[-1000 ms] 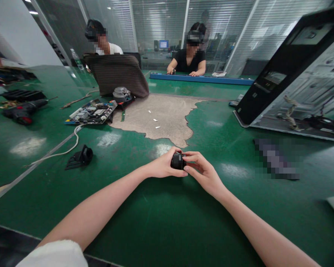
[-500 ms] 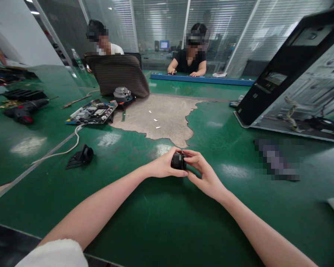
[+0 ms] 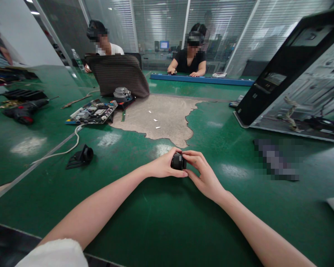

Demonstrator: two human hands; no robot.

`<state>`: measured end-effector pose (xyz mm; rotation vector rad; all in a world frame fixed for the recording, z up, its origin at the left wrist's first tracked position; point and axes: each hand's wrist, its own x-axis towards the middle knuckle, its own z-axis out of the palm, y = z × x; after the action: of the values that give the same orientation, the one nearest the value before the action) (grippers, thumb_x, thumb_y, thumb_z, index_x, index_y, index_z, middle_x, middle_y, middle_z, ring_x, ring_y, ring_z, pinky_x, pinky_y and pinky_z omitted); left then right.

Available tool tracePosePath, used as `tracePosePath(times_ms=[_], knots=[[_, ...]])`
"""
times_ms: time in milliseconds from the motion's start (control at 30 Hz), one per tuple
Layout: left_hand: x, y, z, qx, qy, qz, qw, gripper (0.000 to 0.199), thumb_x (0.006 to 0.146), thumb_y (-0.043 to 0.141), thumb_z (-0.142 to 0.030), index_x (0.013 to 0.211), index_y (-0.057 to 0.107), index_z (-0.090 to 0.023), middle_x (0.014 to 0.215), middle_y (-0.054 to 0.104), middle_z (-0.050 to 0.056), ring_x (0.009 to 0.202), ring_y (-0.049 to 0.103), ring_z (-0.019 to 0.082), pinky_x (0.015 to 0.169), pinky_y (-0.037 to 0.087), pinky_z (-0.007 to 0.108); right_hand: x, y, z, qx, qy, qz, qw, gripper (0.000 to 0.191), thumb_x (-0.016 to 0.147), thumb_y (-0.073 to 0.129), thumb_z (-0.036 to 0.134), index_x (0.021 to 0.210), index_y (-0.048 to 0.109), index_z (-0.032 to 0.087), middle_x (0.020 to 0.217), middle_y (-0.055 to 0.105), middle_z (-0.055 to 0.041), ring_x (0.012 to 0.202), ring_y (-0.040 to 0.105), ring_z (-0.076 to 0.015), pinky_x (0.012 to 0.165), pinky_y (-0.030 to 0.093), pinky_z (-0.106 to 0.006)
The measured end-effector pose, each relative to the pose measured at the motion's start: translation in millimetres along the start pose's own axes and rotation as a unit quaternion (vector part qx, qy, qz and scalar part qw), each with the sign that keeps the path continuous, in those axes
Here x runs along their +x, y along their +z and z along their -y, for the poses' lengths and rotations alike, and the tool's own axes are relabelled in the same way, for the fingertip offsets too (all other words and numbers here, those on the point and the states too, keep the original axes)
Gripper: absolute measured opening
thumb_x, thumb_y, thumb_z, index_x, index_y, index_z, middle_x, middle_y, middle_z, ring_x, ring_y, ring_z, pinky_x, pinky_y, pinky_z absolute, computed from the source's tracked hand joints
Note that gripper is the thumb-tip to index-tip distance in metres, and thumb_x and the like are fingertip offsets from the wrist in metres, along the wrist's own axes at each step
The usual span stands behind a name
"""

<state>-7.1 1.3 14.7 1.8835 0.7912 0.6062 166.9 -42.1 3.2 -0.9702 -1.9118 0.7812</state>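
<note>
A small black rounded part [image 3: 177,162], roughly cylindrical, is held between both hands above the green table. My left hand [image 3: 160,165] wraps round its left side, with the thumb along the near side and the fingers behind. At its right end, my right hand [image 3: 206,177] pinches it with thumb and fingertips. My fingers cover both ends, so its exact kind cannot be made out. A black plastic piece with a round collar [image 3: 85,155] lies on the table to the left of my hands.
Left of centre lie a circuit board [image 3: 93,112] and a white cable [image 3: 77,135]; a power drill [image 3: 25,111] rests farther left. A computer case [image 3: 263,79] stands tilted at right. Bare grey tabletop [image 3: 164,115] shows ahead. Two people sit across the table.
My right fingers have shifted slightly at the right end of the black part. My left hand keeps its hold, and the things on the table have not moved.
</note>
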Motion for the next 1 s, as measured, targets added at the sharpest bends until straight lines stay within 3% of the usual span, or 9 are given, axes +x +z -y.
tracePosePath(times_ms=[267,500,733,1000], knots=[[1.4,0.4,1.3,-0.025,0.006,0.004,1.000,0.057,0.063,0.067,-0.032,0.110,0.036,-0.018,0.105,0.048,0.006,0.095,0.048,0.020,0.078,0.040,0.032,0.1,0.2,-4.3,0.015,-0.009,-0.003,1.000,0.023,0.078,0.050,0.015,0.099,0.050,0.025,0.122,0.041,-0.0063,0.115,0.042,-0.0223,0.097,0.036,-0.047],[0.9,0.4,2.2,-0.026,-0.004,0.006,1.000,0.058,0.063,0.067,-0.032,0.110,0.036,-0.018,0.104,0.048,0.005,0.093,0.049,0.020,0.076,0.040,0.032,1.4,-0.4,-2.6,0.019,0.009,-0.001,1.000,0.040,0.080,0.047,0.015,0.118,0.040,0.028,0.118,0.042,-0.0066,0.113,0.043,-0.0205,0.091,0.045,-0.040],[0.5,-0.7,1.0,-0.015,0.007,0.001,1.000,0.059,0.063,0.067,-0.033,0.111,0.037,-0.018,0.107,0.047,0.007,0.097,0.048,0.021,0.080,0.039,0.034,-0.6,-1.8,-3.0,0.007,-0.010,0.007,1.000,0.034,0.077,0.049,0.010,0.107,0.045,0.026,0.123,0.039,-0.0070,0.120,0.036,-0.0221,0.099,0.034,-0.047],[1.6,0.0,1.9,-0.035,0.014,0.006,0.999,0.055,0.064,0.066,-0.032,0.109,0.038,-0.018,0.106,0.048,0.007,0.096,0.049,0.021,0.078,0.040,0.033,1.0,-1.5,-5.3,0.021,0.002,0.002,1.000,0.031,0.080,0.049,0.015,0.108,0.046,0.026,0.121,0.043,-0.0063,0.115,0.042,-0.0214,0.094,0.041,-0.043]])
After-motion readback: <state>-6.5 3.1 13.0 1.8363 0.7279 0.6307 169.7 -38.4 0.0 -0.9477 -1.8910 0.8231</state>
